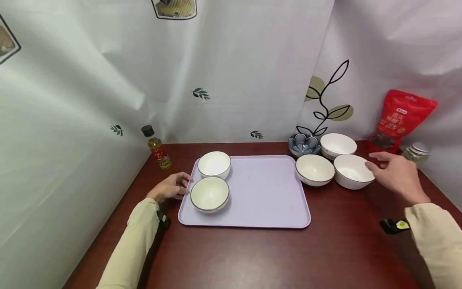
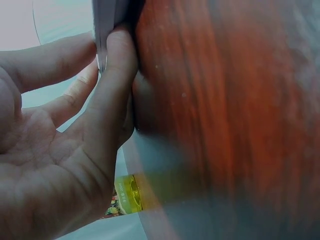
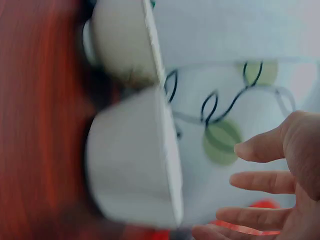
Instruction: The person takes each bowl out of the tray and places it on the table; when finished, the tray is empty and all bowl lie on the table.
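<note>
A light purple tray lies on the table, with two white bowls standing at its left side, a rear bowl and a front bowl. My left hand pinches the tray's left rim; in the left wrist view the thumb and fingers lie on either side of the tray edge. At the right, my right hand hovers with spread fingers beside a white ribbed bowl. In the right wrist view a gap shows between the fingers and that bowl.
Left of the ribbed bowl stands a cream bowl by the tray's right edge. Behind are a blue-grey petal-shaped bowl and another white bowl. A red pouch and a glass jar stand far right, an oil bottle back left.
</note>
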A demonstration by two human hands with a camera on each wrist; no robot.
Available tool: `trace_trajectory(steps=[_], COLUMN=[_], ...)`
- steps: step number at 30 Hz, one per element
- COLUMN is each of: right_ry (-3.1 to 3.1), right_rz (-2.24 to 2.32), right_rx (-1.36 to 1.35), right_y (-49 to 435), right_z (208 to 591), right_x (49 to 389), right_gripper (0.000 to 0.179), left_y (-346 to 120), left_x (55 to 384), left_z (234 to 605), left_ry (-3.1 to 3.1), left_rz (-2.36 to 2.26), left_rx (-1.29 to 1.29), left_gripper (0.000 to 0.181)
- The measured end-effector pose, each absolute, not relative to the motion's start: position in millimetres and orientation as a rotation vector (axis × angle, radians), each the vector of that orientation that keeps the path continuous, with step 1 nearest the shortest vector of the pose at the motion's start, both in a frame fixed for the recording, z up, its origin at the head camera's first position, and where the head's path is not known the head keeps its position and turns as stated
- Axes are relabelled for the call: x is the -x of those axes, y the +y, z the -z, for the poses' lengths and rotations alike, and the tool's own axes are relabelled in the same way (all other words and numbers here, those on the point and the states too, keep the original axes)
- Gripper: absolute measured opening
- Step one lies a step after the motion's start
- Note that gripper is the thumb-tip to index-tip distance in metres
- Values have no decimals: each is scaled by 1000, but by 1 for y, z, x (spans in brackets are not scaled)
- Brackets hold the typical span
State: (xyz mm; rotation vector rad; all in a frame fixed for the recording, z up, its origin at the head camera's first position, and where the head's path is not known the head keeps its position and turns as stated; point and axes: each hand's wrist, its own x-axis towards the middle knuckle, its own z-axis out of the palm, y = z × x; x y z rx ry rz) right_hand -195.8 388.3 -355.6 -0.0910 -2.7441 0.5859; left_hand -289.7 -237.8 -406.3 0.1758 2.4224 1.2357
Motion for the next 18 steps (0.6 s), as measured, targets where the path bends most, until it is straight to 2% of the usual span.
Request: trace_trajectory(steps=[6,18], right_ry=[-2661,-2724], right_rz=[-597,-776], right_rx=[-88,-564], right_y=[342,228], right_z=[350,354], right_x=[198,216], right_gripper=[32,29], left_y=[-237,-237], left_x=[290,289], left_z=[405,405], left_ry=[2434,2449], left_rz=[-1228,-1206], left_rx=[-179,-173], left_gripper=[42,41])
